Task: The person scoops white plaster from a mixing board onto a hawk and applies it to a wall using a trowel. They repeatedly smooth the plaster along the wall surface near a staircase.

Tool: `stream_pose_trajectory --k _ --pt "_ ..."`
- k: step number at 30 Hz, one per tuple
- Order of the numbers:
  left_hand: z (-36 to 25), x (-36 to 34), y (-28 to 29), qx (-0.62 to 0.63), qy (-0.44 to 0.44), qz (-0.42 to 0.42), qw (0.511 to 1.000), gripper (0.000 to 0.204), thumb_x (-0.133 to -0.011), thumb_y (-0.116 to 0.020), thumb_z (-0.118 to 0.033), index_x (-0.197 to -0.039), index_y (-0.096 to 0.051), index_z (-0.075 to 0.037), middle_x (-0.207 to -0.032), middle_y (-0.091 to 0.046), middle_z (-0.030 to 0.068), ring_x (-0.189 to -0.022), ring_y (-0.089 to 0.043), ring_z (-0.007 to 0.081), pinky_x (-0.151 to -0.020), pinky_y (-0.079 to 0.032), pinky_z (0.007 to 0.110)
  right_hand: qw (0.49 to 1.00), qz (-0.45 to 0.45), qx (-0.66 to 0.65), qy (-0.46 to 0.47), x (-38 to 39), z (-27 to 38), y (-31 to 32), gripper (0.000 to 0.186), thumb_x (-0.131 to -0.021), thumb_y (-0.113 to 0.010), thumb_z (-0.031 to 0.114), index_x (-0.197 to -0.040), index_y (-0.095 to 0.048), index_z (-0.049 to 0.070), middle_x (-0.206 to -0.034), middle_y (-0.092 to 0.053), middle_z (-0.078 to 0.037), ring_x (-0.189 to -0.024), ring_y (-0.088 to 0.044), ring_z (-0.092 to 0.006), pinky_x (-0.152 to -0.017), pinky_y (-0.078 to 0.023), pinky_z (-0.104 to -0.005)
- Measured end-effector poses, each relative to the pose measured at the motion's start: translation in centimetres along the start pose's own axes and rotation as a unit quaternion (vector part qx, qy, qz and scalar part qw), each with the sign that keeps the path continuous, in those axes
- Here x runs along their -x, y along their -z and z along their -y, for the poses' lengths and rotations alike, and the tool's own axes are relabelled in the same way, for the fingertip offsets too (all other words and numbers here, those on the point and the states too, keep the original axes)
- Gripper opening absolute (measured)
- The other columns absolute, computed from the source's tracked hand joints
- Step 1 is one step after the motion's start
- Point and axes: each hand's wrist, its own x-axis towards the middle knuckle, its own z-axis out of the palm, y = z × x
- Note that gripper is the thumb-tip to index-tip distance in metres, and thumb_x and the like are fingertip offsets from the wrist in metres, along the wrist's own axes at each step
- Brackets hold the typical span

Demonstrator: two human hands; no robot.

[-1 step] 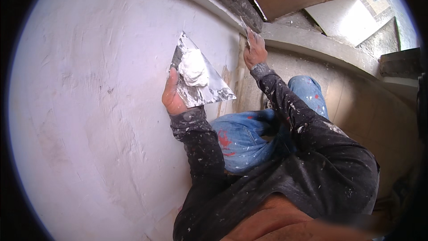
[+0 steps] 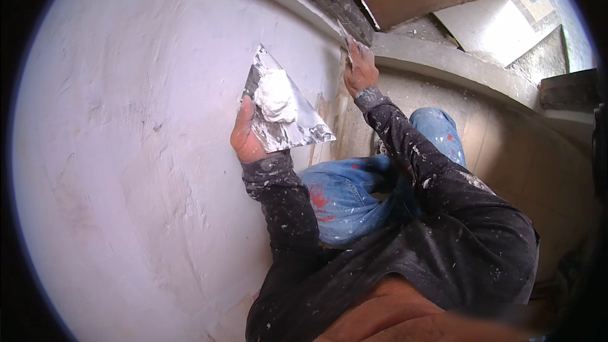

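- While the left hand holds a silver, smeared, triangular metal plate, its thumb lies along the plate's left edge; the other fingers are hidden below, so I cannot tell how they are spread.
- One sharp corner of the plate points away from the person, toward the top of the view; another points right, toward the jeans-clad knees. Its longest edge slants from the far corner down to the right corner, and its shortest edge faces the person.
- A thick, lumpy mound of soft white paste sits on the plate, nearer the left edge than the right corner. Its long axis runs from near the far corner toward the near edge, leaning slightly right.
- The right hand is clamped on a thin, flat, whitish-grey blade, with the visible fingers close together and stretched along it. The blade shows nearly edge-on, its tip pointing away and slightly left. I cannot tell whether it touches the wall.
- The plate is in front of a broad white plastered wall, well apart from the blade.
- A pale grey concrete ledge curves off rightward from beside the right hand.
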Motion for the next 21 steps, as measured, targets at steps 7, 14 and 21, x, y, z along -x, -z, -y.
stream_pose_trajectory --k 7,14,21 --pt "0.3 -0.1 -0.2 -0.013 -0.008 -0.014 1.000 0.044 -0.098 -0.048 -0.020 -0.133 -0.045 0.007 -0.125 -0.058 0.0197 -0.112 -0.060 0.0294 -0.097 -0.048 0.044 0.995 0.006 0.052 0.090 -3.5 2.3 -0.2 0.069 -0.077 -0.054 0.003 -0.144 -0.039 0.016 -0.113 -0.055 -0.018 -0.097 -0.056 -0.0371 -0.079 -0.052 -0.0453" --pt "0.2 -0.4 -0.7 -0.014 -0.006 -0.009 1.000 0.044 -0.098 -0.048 -0.020 -0.132 -0.046 0.007 -0.123 -0.059 0.0203 -0.110 -0.061 0.0294 -0.096 -0.048 0.044 0.983 0.118 0.142 -0.001 -0.2 -7.1 -2.8 0.060 -0.084 -0.049 0.007 -0.143 -0.038 0.015 -0.116 -0.054 -0.019 -0.104 -0.056 -0.0372 -0.077 -0.053 -0.0470" --pt "0.1 -0.1 0.3 -0.008 -0.006 -0.004 1.000 0.047 -0.097 -0.049 -0.020 -0.133 -0.045 0.009 -0.127 -0.057 0.0200 -0.115 -0.058 0.0292 -0.099 -0.045 0.043 0.996 0.052 0.039 0.064 -1.8 -0.9 1.6 0.070 -0.079 -0.055 0.003 -0.145 -0.034 0.014 -0.119 -0.054 -0.022 -0.101 -0.059 -0.0391 -0.079 -0.053 -0.0445"
